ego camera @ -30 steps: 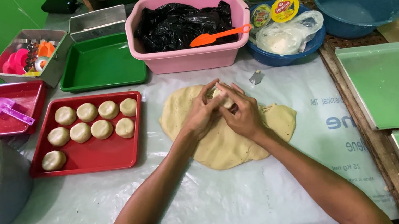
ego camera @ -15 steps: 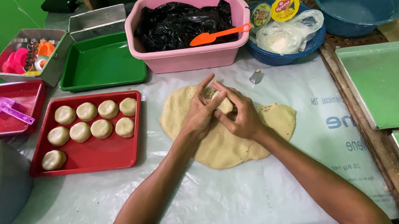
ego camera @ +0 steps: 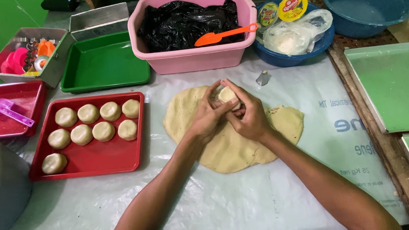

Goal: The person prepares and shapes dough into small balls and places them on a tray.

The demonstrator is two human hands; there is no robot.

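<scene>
Pale dough piece point(ego camera: 227, 95) sits pinched between both hands above the flat sheet of dough point(ego camera: 230, 143), near the middle of the surface point(ego camera: 229, 208). Left hand point(ego camera: 209, 119) cups it in a narrow grip from one side; right hand point(ego camera: 249, 116) closes round it from the other. Toward the left edge, a red tray point(ego camera: 92, 161) carries round dough pieces point(ego camera: 90, 126). Along the far edge stands a pink tub point(ego camera: 196, 57).

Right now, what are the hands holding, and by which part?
Both hands, left hand and right hand, cup a small round dough piece by its sides, fingertips around its edge.
</scene>
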